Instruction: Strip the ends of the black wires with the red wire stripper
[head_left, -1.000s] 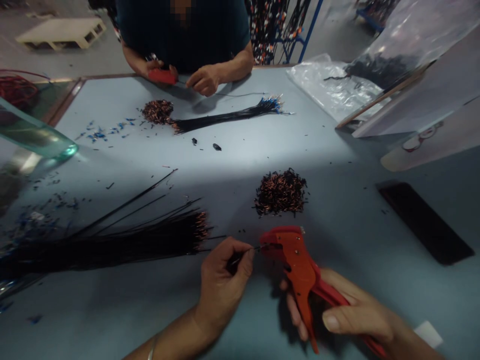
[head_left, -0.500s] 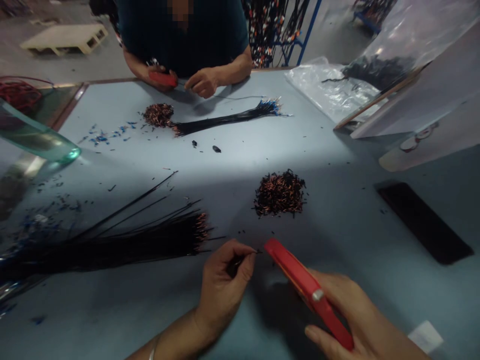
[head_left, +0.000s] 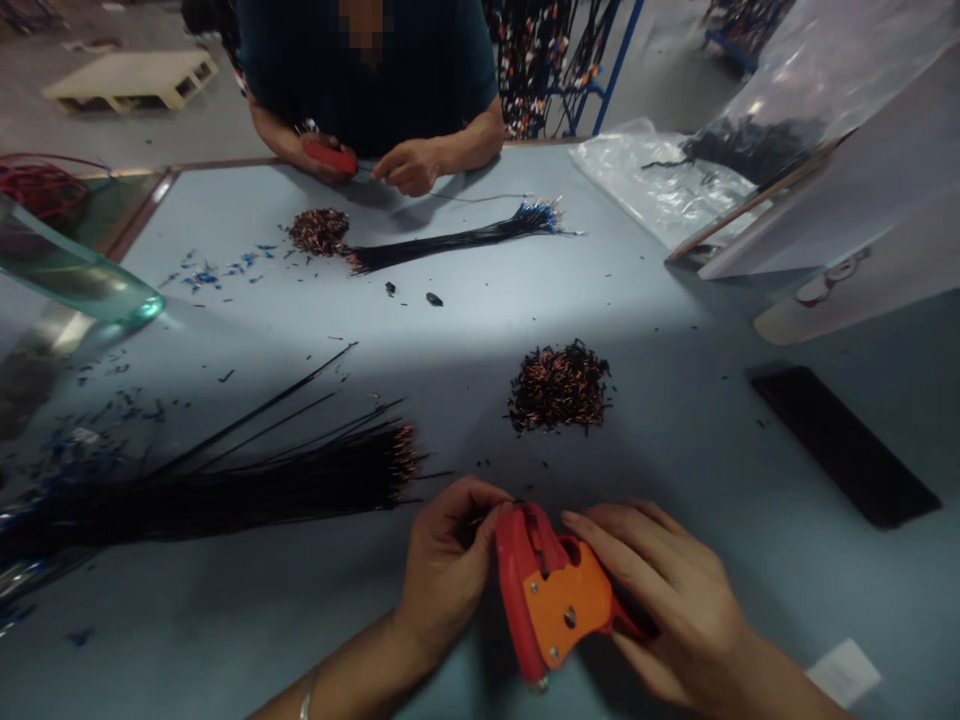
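In my right hand (head_left: 675,590) is a red and orange wire stripper (head_left: 568,605), its handles gripped and its jaw end turned toward my left hand. My left hand (head_left: 454,555) is closed in a pinch around a thin black wire (head_left: 516,501); little more than its tip shows, right at the stripper's jaws. To the left lies a thick bundle of black wires (head_left: 292,488) with bare copper ends facing right. Beyond my hands is a pile of short black and copper offcuts (head_left: 559,388).
Across the table a co-worker's hands (head_left: 409,165) hold a red tool (head_left: 330,157) and a wire, near a smaller wire bundle (head_left: 450,240) and another offcut pile (head_left: 319,232). A black phone-like slab (head_left: 847,445) lies right. Blue scraps (head_left: 112,425), a clear plastic bag (head_left: 667,180) and a greenish transparent object (head_left: 112,290) are around.
My right hand has brought the wire stripper left against my left fingertips and turned it, so its orange side shows. My left hand has stayed nearly in place.
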